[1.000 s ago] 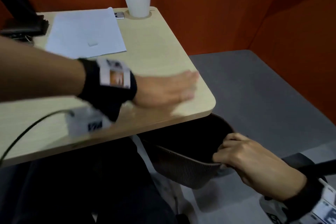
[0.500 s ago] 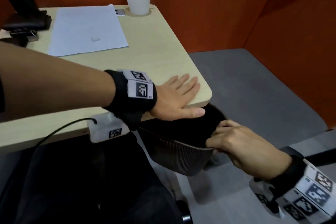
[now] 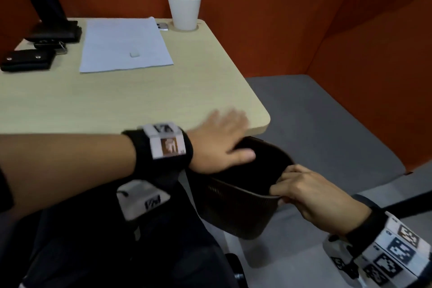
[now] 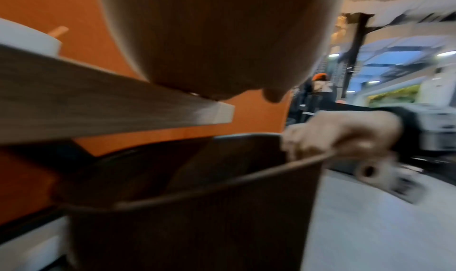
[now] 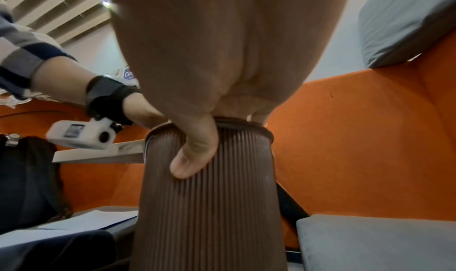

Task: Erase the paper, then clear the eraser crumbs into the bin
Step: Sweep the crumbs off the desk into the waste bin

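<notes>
We see a black wristband on each wrist. Left band (image 3: 161,147) carries white blocks with black square-code markers, white camera housing (image 3: 142,199) slung under at 6 o'clock. Right band (image 3: 364,224) has the same marker blocks (image 3: 397,252). Checked grey-navy sleeve (image 5: 22,56) on left arm; dark trousers (image 3: 117,252).

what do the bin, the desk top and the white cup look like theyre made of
Bin: dark, fine ribbed or mesh wall with a rolled rim; metal mesh or plastic, hard to tell.
Desk top: pale wood-grain board, matt, likely laminate; faint grain lines, rounded corner.
White cup: smooth, plain, slightly glossy; plastic or ceramic, can't tell.
</notes>
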`<state>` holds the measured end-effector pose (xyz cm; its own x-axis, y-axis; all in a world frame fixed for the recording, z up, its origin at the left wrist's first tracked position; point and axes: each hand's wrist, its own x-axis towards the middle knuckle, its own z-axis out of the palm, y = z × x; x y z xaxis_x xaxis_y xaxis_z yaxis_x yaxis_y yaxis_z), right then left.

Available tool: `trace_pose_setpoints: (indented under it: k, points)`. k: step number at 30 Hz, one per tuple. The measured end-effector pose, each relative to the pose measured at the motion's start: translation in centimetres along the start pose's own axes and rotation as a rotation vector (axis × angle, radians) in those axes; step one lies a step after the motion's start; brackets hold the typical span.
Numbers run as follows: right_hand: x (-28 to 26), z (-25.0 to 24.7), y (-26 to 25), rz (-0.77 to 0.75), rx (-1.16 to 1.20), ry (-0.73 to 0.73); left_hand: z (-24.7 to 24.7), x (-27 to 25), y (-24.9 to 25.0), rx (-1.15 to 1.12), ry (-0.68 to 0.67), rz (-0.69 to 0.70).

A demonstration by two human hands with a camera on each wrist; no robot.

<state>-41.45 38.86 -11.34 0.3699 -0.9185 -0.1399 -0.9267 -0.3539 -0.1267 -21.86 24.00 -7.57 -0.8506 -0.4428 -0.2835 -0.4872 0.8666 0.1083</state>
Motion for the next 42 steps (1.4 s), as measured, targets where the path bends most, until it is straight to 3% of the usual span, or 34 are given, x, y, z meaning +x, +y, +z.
trace_pose_setpoints:
  k: [2, 3, 5, 8, 13, 16, 19, 26, 28, 31, 33, 36, 40, 42]
  points:
    - [-0.1, -0.1, 0.0, 0.004, -0.011, 0.017, 0.1, -1.2, 1.6, -0.108, -0.023, 0.229]
    - [-0.1, -0.2, 0.1, 0.006, -0.01, 0.023, -0.2, -1.3, 1.6, -0.134, 0.007, 0.238]
    - [-0.2, -0.3, 0.2, 0.014, 0.011, 0.036, -1.3, -0.4, -0.6, -0.088, 0.114, 0.083]
    - [-0.2, -0.5, 0.4, 0.012, 0.032, 0.052, -3.4, 1.8, -5.9, -0.048, 0.093, -0.234]
    - [0.5, -0.6, 0.8, 0.003, 0.018, 0.022, -6.4, 4.9, -11.6, -0.102, -0.004, -0.473]
    - [0.6, -0.8, 0.9, -0.007, 0.033, 0.028, -5.1, 5.7, -11.8, -0.086, -0.042, -0.515]
    - [0.6, -0.9, 0.8, -0.011, 0.009, 0.036, -3.5, 5.0, -9.7, -0.036, -0.064, -0.424]
    - [0.4, -1.0, -0.2, -0.022, 0.009, 0.055, -1.1, 0.7, -1.3, -0.031, -0.107, -0.048]
    - [0.3, -1.0, -0.5, -0.032, 0.02, 0.061, -0.3, -0.6, 0.2, -0.112, -0.104, 0.09]
    - [0.1, -1.0, -0.8, -0.034, 0.02, 0.048, 1.3, -2.1, 2.0, -0.364, -0.184, 0.191]
    - [-0.1, -0.9, -0.9, -0.028, 0.007, 0.041, 2.3, -1.7, 2.1, -0.432, -0.073, 0.199]
    - [-0.1, -0.8, -1.1, -0.027, -0.018, 0.032, 2.8, -0.1, 1.1, -0.546, 0.131, 0.038]
    - [-0.3, -0.8, -1.3, -0.029, -0.028, 0.036, 3.3, 1.4, 0.8, -0.684, 0.051, -0.105]
    - [-0.3, -0.7, -1.4, -0.03, -0.035, 0.036, 3.3, 1.7, 1.0, -0.568, 0.039, -0.098]
